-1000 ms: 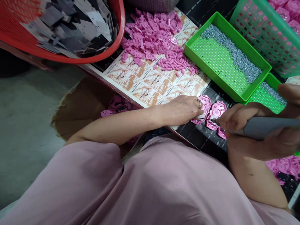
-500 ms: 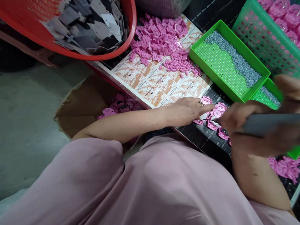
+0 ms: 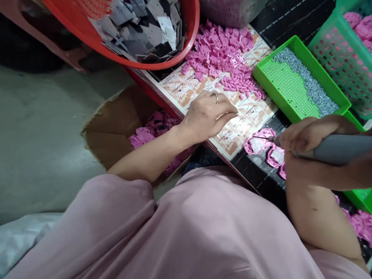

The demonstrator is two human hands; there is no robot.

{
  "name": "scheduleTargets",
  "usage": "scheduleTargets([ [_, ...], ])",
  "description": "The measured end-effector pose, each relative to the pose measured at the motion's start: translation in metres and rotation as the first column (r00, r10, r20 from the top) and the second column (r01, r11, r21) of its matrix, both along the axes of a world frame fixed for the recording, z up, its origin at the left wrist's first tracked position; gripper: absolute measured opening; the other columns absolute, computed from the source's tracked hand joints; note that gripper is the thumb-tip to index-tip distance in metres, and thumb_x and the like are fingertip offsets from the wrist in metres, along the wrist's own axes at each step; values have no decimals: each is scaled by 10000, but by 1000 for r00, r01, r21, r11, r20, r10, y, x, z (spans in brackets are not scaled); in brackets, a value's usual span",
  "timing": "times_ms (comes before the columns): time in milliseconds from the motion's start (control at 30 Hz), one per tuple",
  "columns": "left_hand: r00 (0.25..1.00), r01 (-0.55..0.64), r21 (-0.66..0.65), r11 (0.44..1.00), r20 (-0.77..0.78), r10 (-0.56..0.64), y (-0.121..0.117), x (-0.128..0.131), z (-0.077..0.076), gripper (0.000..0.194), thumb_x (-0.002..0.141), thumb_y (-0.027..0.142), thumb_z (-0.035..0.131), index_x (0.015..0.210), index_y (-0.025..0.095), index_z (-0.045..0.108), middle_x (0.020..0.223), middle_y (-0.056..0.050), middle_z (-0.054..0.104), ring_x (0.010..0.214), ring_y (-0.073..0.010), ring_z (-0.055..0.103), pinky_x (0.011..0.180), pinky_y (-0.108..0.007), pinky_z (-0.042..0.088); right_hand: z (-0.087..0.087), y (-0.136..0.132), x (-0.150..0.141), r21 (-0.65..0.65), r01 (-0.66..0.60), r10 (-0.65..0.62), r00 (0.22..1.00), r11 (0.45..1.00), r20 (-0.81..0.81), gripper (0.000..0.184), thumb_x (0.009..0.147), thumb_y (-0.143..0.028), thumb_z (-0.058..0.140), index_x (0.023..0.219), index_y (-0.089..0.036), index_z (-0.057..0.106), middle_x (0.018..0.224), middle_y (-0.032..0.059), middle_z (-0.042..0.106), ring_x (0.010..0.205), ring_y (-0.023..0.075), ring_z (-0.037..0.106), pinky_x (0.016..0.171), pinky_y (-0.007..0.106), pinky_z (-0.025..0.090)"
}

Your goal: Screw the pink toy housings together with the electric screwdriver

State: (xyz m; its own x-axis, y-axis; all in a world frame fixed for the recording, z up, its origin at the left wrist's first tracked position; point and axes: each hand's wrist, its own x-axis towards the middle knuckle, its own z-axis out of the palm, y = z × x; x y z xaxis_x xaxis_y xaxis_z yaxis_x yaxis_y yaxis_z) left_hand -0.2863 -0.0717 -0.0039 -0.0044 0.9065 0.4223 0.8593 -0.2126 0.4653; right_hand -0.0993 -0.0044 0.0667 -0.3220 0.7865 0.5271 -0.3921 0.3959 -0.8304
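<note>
My right hand (image 3: 308,137) is wrapped round a grey electric screwdriver (image 3: 341,149). Its thin bit reaches left over a pink plastic casing (image 3: 259,141) with a pale plate inside, and I cannot tell whether the tip touches it. A second pink casing (image 3: 276,156) with a pale plate sits beside it, and another lies partly behind my right wrist. My left hand (image 3: 207,113), a ring on one finger, is over the patterned board, left of the casings. Its fingertips are pressed together, and what they hold, if anything, is hidden.
Small pink parts (image 3: 221,51) lie heaped on the patterned board (image 3: 180,88). A green tray (image 3: 290,80) holds small screws. Flat plates fill a red basket (image 3: 194,30). A teal basket (image 3: 338,63) with pink pieces stands far right. Below the table edge, a cardboard box (image 3: 107,124) contains pink parts.
My left hand has drawn back leftwards from the pink casings to above the patterned board. The screwdriver stays in my right hand over the casings. The whole view has shifted a little.
</note>
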Motion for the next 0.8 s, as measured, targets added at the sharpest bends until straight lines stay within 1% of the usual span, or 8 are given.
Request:
scheduleTargets([
  [67, 1000, 18, -7, 1000, -26, -18, -7, 1, -8, 263, 955, 326, 491, 906, 179, 704, 871, -35, 693, 841, -183, 613, 831, -360, 430, -8, 2, -13, 123, -41, 54, 992, 992, -110, 243, 838, -405, 599, 982, -209, 605, 746, -61, 583, 374, 63, 505, 299, 250, 451],
  [133, 997, 38, -12, 999, -62, -39, -11, 5, -15, 245, 946, 304, 506, 898, 182, 713, 853, -36, 697, 825, -180, 605, 810, -342, 422, -18, 7, -21, 143, -95, 111, 988, 985, -103, 255, 852, -362, 577, 1036, -187, 592, 517, -91, 488, 353, 85, 482, 295, 225, 433],
  [233, 992, 57, -18, 998, -112, -59, -13, 13, -21, 221, 936, 257, 513, 886, 194, 720, 850, -34, 694, 833, -178, 594, 783, -326, 404, -30, 13, -26, 140, -103, 116, 989, 985, -86, 262, 837, -320, 588, 1059, -182, 591, 475, -89, 497, 330, 93, 466, 288, 214, 419],
  [333, 984, 98, -44, 994, -144, -103, -8, 21, -21, 188, 923, 252, 541, 931, 197, 720, 896, -45, 686, 853, -181, 583, 770, -320, 393, -32, 15, -28, 177, -106, 124, 988, 979, -96, 242, 844, -335, 574, 1040, -199, 612, 448, -104, 470, 283, 78, 414, 252, 186, 378],
  [433, 976, 129, -71, 989, -166, -139, 0, 32, -18, 216, 902, 338, 594, 1032, 207, 706, 955, -62, 679, 872, -203, 577, 745, -329, 383, -24, 13, -26, 174, -108, 125, 988, 979, -92, 265, 840, -354, 567, 1057, -208, 602, 463, -109, 469, 295, 78, 420, 264, 195, 406],
  [533, 968, 134, -66, 989, -204, -145, 7, 41, -16, 217, 892, 372, 609, 958, 193, 712, 929, -68, 671, 878, -221, 574, 723, -338, 367, -12, 10, -22, 168, -115, 133, 986, 979, -105, 241, 870, -361, 533, 1029, -197, 612, 491, -95, 488, 327, 86, 449, 281, 217, 426],
  [700, 972, 136, -16, 991, -193, -136, 14, 46, -20, 223, 922, 335, 574, 808, 181, 687, 831, -37, 653, 828, -199, 567, 723, -325, 356, 3, 8, -6, 107, -101, 115, 983, 989, -141, 311, 863, -430, 571, 1013, -166, 640, 898, -21, 620, 411, 73, 532, 303, 289, 456],
  [800, 973, 147, -12, 989, -177, -147, 15, 46, -22, 225, 925, 344, 573, 824, 185, 696, 829, -25, 655, 815, -182, 568, 735, -317, 359, 8, 11, 8, 113, -199, 202, 979, 973, -15, 257, 882, -399, 568, 1055, -233, 658, 981, -28, 604, 553, 92, 611, 452, 325, 560],
])
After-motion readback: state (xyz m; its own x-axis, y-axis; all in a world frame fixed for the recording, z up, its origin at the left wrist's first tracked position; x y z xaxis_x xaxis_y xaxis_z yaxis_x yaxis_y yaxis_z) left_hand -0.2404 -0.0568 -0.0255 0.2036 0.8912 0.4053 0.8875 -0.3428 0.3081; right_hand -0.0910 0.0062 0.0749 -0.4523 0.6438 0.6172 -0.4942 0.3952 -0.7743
